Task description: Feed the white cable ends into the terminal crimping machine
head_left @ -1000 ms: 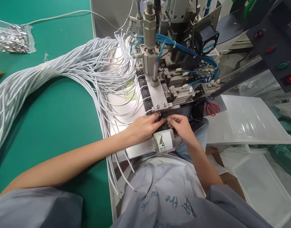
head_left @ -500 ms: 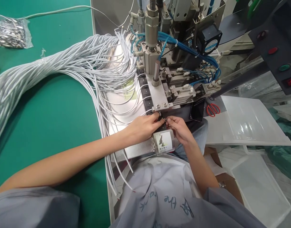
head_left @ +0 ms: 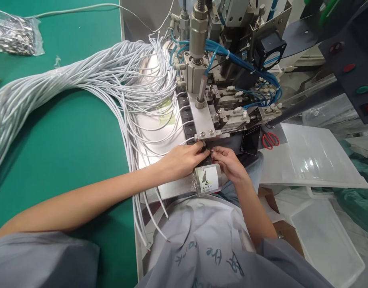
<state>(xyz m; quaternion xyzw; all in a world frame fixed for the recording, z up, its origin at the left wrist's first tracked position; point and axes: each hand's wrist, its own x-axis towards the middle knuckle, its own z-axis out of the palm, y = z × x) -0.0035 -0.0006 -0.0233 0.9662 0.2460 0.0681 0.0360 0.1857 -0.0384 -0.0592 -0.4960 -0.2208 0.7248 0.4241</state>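
Note:
At the near end of the machine's black fixture rail [head_left: 189,129], my left hand [head_left: 184,161] presses down with its fingers bent. Whatever lies under those fingertips is hidden. My right hand [head_left: 231,164] meets it from the right, thumb and fingers pinched on a small metal piece [head_left: 211,151], too small to make out fully. Just below both hands sits a clear cover with a white label [head_left: 207,179]. White cables [head_left: 160,141] run from the left into the rail beyond my left hand.
A thick bundle of white cables [head_left: 61,80] crosses the green table [head_left: 91,136]. A bag of metal parts [head_left: 14,36] lies far left. Air cylinders [head_left: 199,36] rise above the rail. Red-handled scissors [head_left: 271,141] and a dark tray [head_left: 251,141] are at right, near a button panel [head_left: 352,76].
The view has shifted slightly, so the machine appears a little farther right. Both hands keep nearly the same place and grip at the rail's near end.

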